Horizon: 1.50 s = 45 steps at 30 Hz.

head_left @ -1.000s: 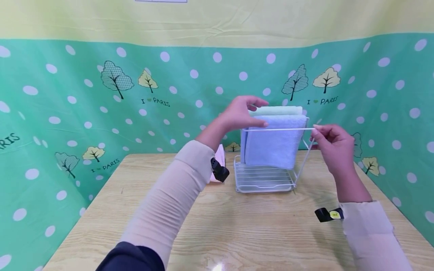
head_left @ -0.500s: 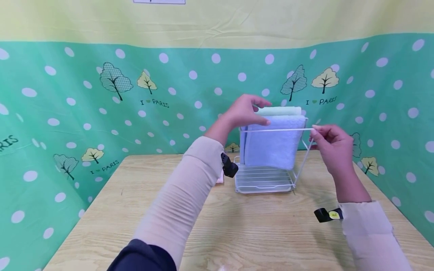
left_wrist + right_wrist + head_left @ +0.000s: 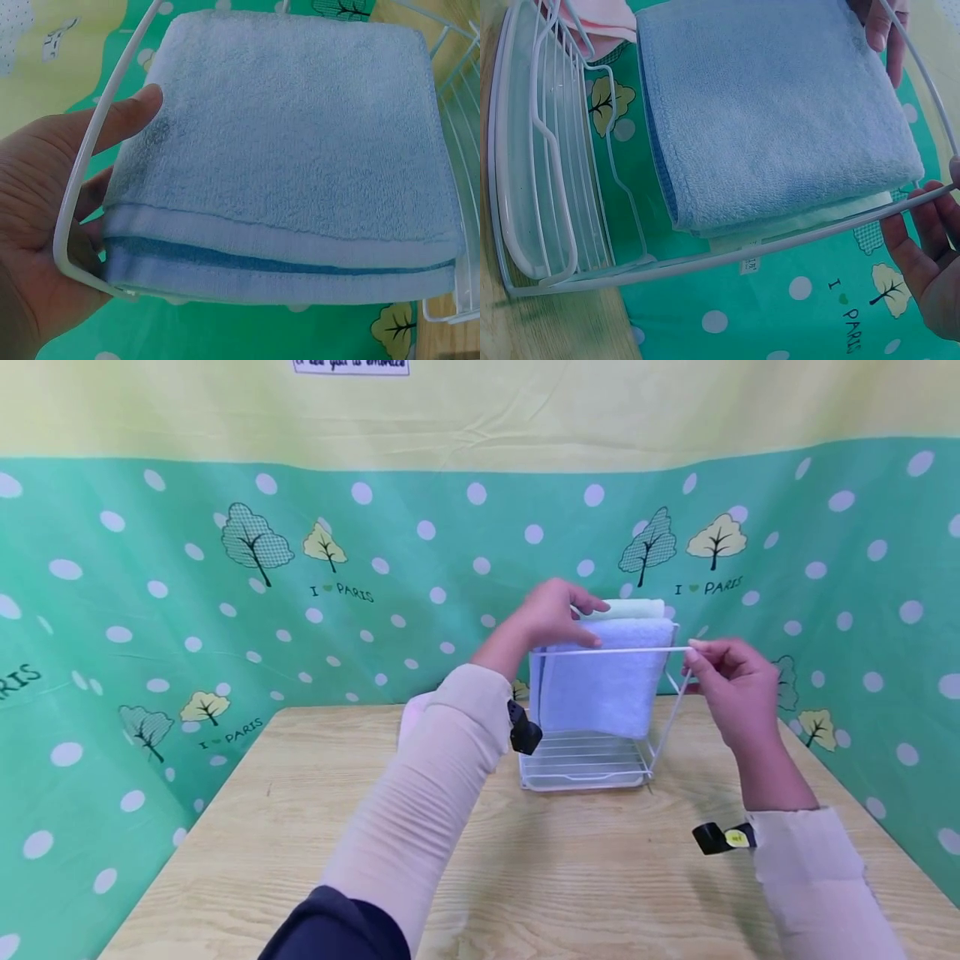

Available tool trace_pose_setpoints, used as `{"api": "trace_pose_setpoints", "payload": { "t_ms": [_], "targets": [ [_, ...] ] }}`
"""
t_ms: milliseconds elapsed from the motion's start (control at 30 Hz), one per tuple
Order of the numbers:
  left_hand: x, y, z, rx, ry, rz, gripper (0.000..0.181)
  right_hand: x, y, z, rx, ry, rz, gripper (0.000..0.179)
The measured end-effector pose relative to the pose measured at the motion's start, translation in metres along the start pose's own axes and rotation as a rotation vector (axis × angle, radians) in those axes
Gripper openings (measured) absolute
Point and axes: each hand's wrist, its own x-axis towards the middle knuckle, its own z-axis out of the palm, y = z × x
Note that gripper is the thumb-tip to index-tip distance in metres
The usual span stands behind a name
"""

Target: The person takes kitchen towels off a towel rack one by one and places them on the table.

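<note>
A folded light-blue towel (image 3: pixel 615 685) hangs over the upper part of a white wire rack (image 3: pixel 585 781). Just behind it shows the top of a pale green towel (image 3: pixel 637 608). My left hand (image 3: pixel 553 612) straddles the blue towel's upper left, reaching past the rack's top bar. Its thumb lies on the towel's near side in the left wrist view, while the other fingers (image 3: pixel 91 196) pass behind and are partly hidden. With thumb and fingertips, my right hand (image 3: pixel 738 681) pinches the frame's front right corner.
A light tray (image 3: pixel 525 165) lies under the rack's lower wires. Partly behind my left forearm is a pink cloth (image 3: pixel 411 720) on the wooden table (image 3: pixel 585 877). A green and yellow printed curtain (image 3: pixel 420 568) backs the table.
My left hand has shifted right along the blue towel's top, and its thumb and fingers have come closer together. The right hand keeps its hold on the rack corner.
</note>
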Motion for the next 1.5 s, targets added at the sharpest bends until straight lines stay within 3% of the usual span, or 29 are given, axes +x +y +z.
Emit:
{"api": "trace_pose_setpoints", "payload": {
  "t_ms": [333, 567, 933, 1133, 1500],
  "targets": [
    [0.006, 0.003, 0.004, -0.004, -0.008, 0.019, 0.049, -0.002, -0.002, 0.000, 0.025, 0.008, 0.005, 0.027],
    [0.010, 0.003, 0.009, 0.058, -0.020, 0.053, 0.043, -0.002, -0.002, 0.002, 0.032, 0.004, 0.022, 0.027],
    [0.010, 0.001, 0.014, 0.103, 0.008, 0.016, 0.039, -0.002, -0.002, 0.003, 0.011, 0.004, 0.007, 0.027],
    [0.009, 0.001, 0.014, 0.150, 0.007, 0.035, 0.035, -0.003, -0.001, 0.003, 0.017, 0.006, -0.004, 0.026],
    [0.006, 0.001, 0.014, 0.177, 0.091, 0.054, 0.028, -0.002, 0.000, 0.003, 0.101, 0.000, -0.020, 0.026]
  ]
}}
